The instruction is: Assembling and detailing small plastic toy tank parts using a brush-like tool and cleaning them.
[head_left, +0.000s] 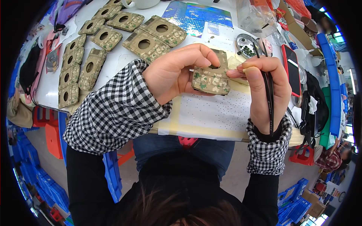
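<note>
My left hand grips a camouflage-patterned flat case with a round hole near its upper part, thumb and fingers round its left side. The case is tilted up above the white work sheet. In my right hand is a pair of black tweezers, its tips pointing up and away while the back end lies along my palm. The right fingertips reach the right edge of the case. Beyond them stands a round clear dish with small dark green pieces in it.
Several similar camouflage cases lie in rows at the left. Holographic blue sheets are at the back. A red-framed phone lies right of my hand. The white sheet carries scattered tiny specks. Blue bins stand at the far right.
</note>
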The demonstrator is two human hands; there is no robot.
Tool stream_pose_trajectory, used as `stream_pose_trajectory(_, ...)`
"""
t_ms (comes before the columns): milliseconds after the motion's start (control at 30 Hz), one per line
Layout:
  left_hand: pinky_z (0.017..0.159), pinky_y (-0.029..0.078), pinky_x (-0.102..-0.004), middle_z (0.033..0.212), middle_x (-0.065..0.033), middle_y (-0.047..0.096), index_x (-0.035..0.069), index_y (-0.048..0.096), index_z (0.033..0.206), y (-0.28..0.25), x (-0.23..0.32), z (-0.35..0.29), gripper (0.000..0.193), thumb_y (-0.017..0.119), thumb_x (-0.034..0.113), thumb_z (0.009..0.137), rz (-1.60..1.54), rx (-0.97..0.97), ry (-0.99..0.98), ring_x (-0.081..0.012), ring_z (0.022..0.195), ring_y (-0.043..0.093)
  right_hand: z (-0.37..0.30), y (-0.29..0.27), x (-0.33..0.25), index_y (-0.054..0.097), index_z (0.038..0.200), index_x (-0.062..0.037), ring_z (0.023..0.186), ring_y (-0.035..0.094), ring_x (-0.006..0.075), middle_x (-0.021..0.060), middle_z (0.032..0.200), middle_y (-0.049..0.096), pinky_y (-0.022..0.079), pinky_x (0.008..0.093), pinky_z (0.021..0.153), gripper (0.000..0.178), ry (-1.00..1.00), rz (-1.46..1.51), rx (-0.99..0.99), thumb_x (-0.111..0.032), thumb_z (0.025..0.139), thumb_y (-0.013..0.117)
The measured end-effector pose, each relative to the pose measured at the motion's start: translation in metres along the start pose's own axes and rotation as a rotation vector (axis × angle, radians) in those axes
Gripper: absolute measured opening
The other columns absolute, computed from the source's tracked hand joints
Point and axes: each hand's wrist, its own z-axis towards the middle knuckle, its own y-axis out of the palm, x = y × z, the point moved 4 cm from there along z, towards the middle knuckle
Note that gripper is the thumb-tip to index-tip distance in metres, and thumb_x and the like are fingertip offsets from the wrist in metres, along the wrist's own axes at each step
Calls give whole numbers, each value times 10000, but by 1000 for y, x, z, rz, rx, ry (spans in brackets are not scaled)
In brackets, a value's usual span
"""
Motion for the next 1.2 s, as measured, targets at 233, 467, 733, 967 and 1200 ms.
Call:
stream_pose_trajectory(233, 866, 505, -373, 1054, -160, 606, 38, 484, 1037, 0, 0, 0, 235, 431, 192, 868, 12, 0, -5, -301, 956, 630, 0, -1, -1, 515, 926, 29, 795, 624, 120, 85, 828, 620, 481, 221, 723, 78, 29, 46, 19, -47, 910, 520)
stream_pose_trajectory(467, 841, 519, -365, 1075, -159, 594, 39, 484, 1017, -3, 2, 3, 214, 417, 185, 875, 42, 16, 37, -298, 955, 632, 3, -41, -1, 550, 873, 24, 733, 597, 110, 80, 791, 636, 464, 225, 693, 74, -81, -376, 311, -48, 885, 563)
stream_pose_trajectory(733, 781, 542, -335, 1124, -183, 574, 42, 483, 1016, -6, 5, 2, 209, 412, 185, 881, 90, 53, 51, -308, 953, 634, 7, -33, 5, 582, 839, 4, 636, 567, 232, 100, 738, 594, 442, 276, 598, 100, -173, -788, 110, -31, 782, 657)
stream_pose_trajectory(967, 792, 549, -335, 1144, -196, 568, 44, 494, 1024, -11, 6, 4, 223, 403, 193, 886, 111, 75, 79, -316, 968, 629, -7, -44, -1, 482, 1148, 57, 960, 583, 247, 166, 1013, 601, 423, 328, 860, 573, -169, -625, 181, -451, 889, 426)
stream_pose_trajectory(1200, 785, 545, -322, 1155, -207, 563, 46, 494, 1028, -11, 4, 4, 233, 397, 209, 892, 143, 67, 83, -313, 964, 630, -67, -29, -7, 517, 1107, 58, 966, 606, 238, 160, 996, 623, 453, 327, 831, 413, 258, -176, 65, -112, 778, 701)
